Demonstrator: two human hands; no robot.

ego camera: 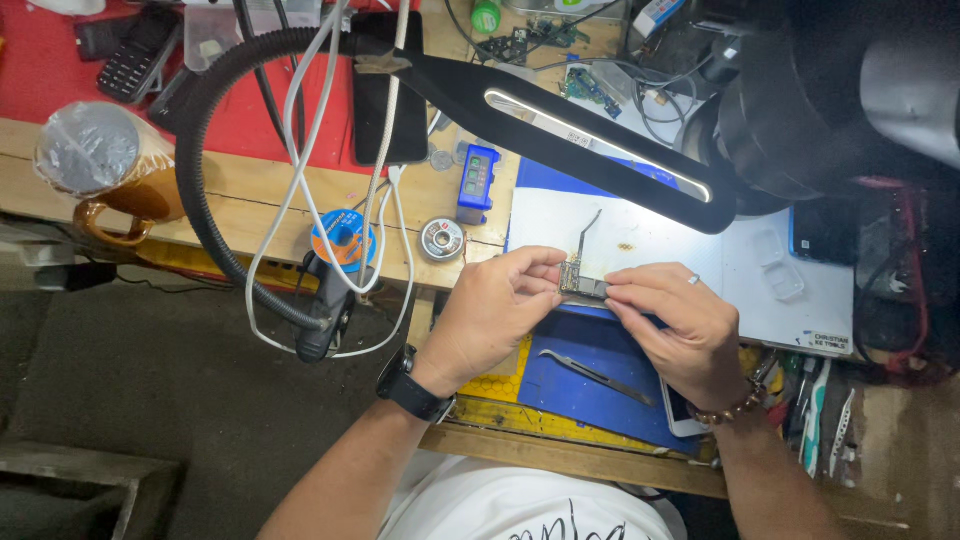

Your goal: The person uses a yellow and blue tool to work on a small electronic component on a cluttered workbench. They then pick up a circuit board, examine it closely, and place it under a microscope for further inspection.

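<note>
1. A small circuit board (581,280) is held between both hands above the blue work mat (590,350), just below the head of the black desk lamp (590,140).
2. The left hand (492,312) is closed in a pinch on the board's left edge, thumb and fingertips pressed against it; a black wristwatch (413,386) is worn on that wrist.
3. The right hand (678,325) is pinched on the board's right edge, the fingers drawn together; a ring is seen on one finger and a beaded bracelet (728,410) on the wrist.
4. A thin dark strip (588,232), probably a flex cable, is seen rising from the top of the board over a white pad (640,235).
5. A pair of metal tweezers (596,373) is laid on the mat below the hands, apart from them.
6. To the left of the hands, on the wooden bench (250,200), a blue spool of wick (343,237) and a small round reel (441,240) are placed near a blue box-shaped tool (478,182).
7. White cables (300,180) are draped over the lamp's flexible neck (200,180).
8. A wrapped brown mug (105,170) is set at the far left edge of the bench.
</note>
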